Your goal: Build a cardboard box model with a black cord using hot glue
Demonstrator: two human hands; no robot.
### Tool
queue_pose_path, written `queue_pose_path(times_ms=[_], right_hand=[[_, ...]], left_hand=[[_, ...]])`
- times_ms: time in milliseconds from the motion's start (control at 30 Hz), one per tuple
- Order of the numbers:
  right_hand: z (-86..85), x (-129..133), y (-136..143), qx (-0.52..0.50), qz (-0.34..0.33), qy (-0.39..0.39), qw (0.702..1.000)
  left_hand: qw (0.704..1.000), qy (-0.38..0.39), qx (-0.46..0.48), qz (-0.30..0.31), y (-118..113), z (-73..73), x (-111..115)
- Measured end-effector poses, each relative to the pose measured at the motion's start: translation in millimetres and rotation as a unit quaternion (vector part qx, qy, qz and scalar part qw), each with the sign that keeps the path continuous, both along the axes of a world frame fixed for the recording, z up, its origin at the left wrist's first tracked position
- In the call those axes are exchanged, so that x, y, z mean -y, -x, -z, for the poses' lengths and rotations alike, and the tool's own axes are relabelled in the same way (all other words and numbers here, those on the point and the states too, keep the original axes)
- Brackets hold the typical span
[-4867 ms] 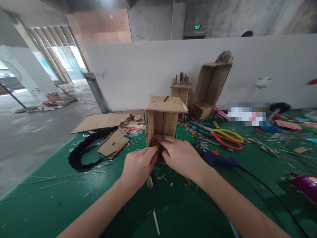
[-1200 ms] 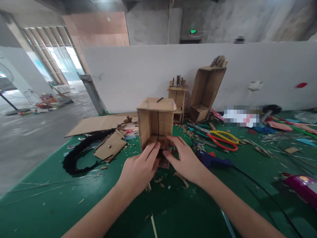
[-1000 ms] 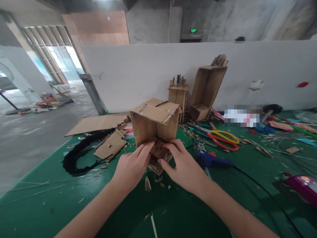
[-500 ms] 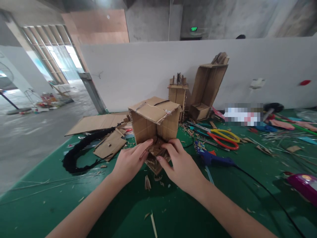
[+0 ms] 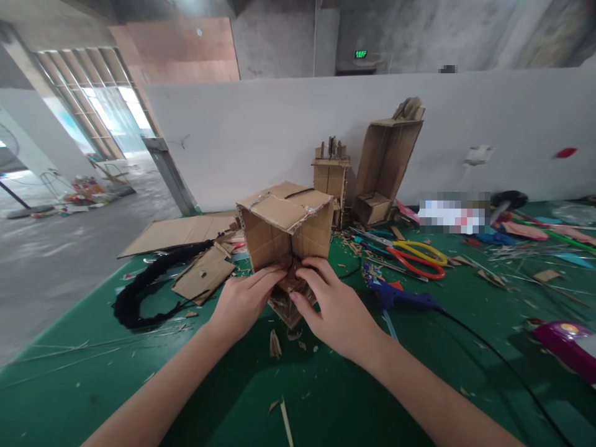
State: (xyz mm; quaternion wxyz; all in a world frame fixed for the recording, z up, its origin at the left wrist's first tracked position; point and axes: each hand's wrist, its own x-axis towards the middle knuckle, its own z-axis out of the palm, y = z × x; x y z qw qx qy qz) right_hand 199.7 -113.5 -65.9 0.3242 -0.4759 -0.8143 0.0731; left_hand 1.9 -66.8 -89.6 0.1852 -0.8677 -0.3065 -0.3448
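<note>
An open-fronted cardboard box [image 5: 285, 211] stands on the green table in front of me, one corner pointing my way. My left hand [image 5: 248, 300] reaches into its lower part from the left, fingers together on the cardboard there. From the right, my right hand [image 5: 333, 304] grips the low front portion, thumb at the near edge and bent fingers inside. The two hands' fingertips are close but apart. A dark cord [image 5: 292, 247] runs down the inner corner. What lies under the fingertips is partly hidden.
To the right lie orange-and-yellow-handled scissors [image 5: 414, 257], a blue glue gun [image 5: 403, 297] with its cable, and a purple device [image 5: 565, 344]. Black yarn [image 5: 135, 298] and cardboard pieces [image 5: 205, 273] lie left. Two cardboard structures [image 5: 388, 161] [image 5: 329, 183] stand behind, against the white wall.
My fingers have shifted slightly within the box's lower part, the left fingertips pressing a little lower. The whole view has drifted slightly; the box stays in place.
</note>
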Motion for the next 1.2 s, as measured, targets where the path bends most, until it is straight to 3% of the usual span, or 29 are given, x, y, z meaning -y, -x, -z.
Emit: queue_pose_path(times_ms=[233, 400, 533, 700, 800, 933, 1200], right_hand=[[-2.2, -13.5, -0.3, -0.113, -0.093, 0.082, 0.986], [-3.0, -20.0, 0.8, -0.155, -0.096, 0.158, 0.970], [-2.2, -21.1, 2.6, -0.210, -0.124, 0.238, 0.940], [-2.9, -19.0, 2.4, -0.226, -0.129, 0.262, 0.929], [-5.5, -16.3, 0.1, -0.189, -0.116, 0.240, 0.945], [-8.3, -12.8, -2.9, -0.105, -0.072, 0.136, 0.983], [-9.8, -9.8, -14.8, -0.091, -0.050, -0.003, 0.995]], left_hand=[[1.000, -0.004, -0.008, -0.003, 0.0, 4.1, -1.6], [1.000, 0.006, -0.010, -0.018, 0.8, 5.6, -0.9], [0.998, -0.021, -0.029, -0.047, 2.0, 4.4, -0.5], [0.998, -0.022, -0.054, -0.036, 5.2, 3.5, -1.3], [0.997, -0.037, -0.061, -0.014, 6.3, 1.8, -0.4], [0.996, -0.048, -0.073, 0.007, 5.8, -2.3, 2.8], [0.997, -0.045, -0.069, 0.006, 6.3, -1.8, 5.0]])
